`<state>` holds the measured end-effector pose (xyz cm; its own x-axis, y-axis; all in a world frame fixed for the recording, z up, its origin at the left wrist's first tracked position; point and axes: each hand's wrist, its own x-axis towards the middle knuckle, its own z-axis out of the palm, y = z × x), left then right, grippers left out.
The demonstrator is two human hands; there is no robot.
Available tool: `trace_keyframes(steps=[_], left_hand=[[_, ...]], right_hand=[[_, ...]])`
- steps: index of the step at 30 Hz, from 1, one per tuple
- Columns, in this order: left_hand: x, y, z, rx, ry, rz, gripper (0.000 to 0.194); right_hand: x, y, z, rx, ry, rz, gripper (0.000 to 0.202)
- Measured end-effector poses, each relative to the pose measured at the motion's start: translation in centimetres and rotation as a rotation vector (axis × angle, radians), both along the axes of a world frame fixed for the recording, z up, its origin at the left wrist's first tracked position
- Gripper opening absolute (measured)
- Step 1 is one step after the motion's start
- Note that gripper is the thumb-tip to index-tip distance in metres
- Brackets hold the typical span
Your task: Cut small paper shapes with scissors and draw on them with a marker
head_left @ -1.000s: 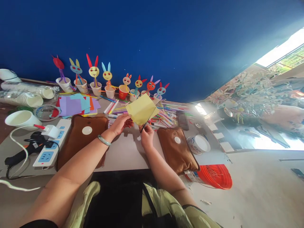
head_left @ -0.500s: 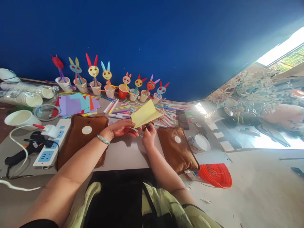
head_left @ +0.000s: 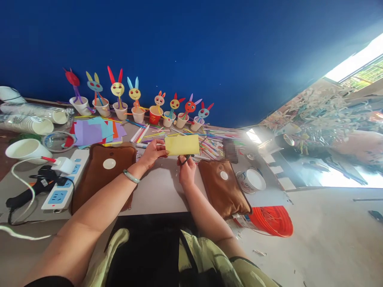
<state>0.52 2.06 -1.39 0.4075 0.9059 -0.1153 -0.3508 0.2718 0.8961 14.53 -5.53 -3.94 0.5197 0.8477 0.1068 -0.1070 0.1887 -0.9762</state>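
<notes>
A yellow sheet of paper (head_left: 182,145) is held up over the table, its broad face showing as a flat rectangle. My left hand (head_left: 153,153) pinches its left edge between thumb and fingers. My right hand (head_left: 187,170) is closed on black-handled scissors (head_left: 186,160) just below the paper's lower right edge. A thin blade tip shows past the paper's right side; the rest of the blades is hidden behind the paper. Markers and coloured sticks (head_left: 209,147) lie behind and to the right of the paper.
Rabbit figures in cups (head_left: 120,111) line the blue wall. Coloured paper (head_left: 89,131) lies at left, near a power strip (head_left: 61,193) and glue gun (head_left: 30,195). Brown pouches (head_left: 101,179) flank my hands. A white tub (head_left: 254,180) stands right, above a red bucket (head_left: 277,221).
The yellow paper has turned from a slanted, creased pose to a level rectangle. My left hand has shifted slightly up and left to its edge; my right hand has barely moved.
</notes>
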Motion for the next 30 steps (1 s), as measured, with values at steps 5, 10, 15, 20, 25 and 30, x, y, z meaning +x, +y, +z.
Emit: trace_keyframes(steps=[5,10,15,20,25,30], left_hand=[[0.4,-0.2,-0.2,0.063,0.007,0.032,0.062],[0.8,-0.6,-0.3,0.085,0.034,0.085,0.054],[1.1,-1.0,0.1,0.134,0.003,-0.005,0.046],[0.9,-0.7,-0.6,0.229,0.093,0.026,0.036],[0.9,-0.7,-0.8,0.247,0.114,0.032,0.034],[1.0,-1.2,-0.4,0.239,0.122,-0.037,0.031]], right_hand=[[-0.3,-0.1,0.1,0.024,0.067,0.034,0.030],[-0.4,-0.3,0.2,0.003,0.037,0.047,0.026],[-0.3,-0.3,0.1,0.000,0.050,0.043,0.027],[-0.1,0.1,-0.1,0.033,0.198,0.049,0.024],[-0.1,0.5,0.0,0.032,0.404,0.056,0.029],[-0.1,0.7,-0.4,-0.009,0.465,0.074,0.031]])
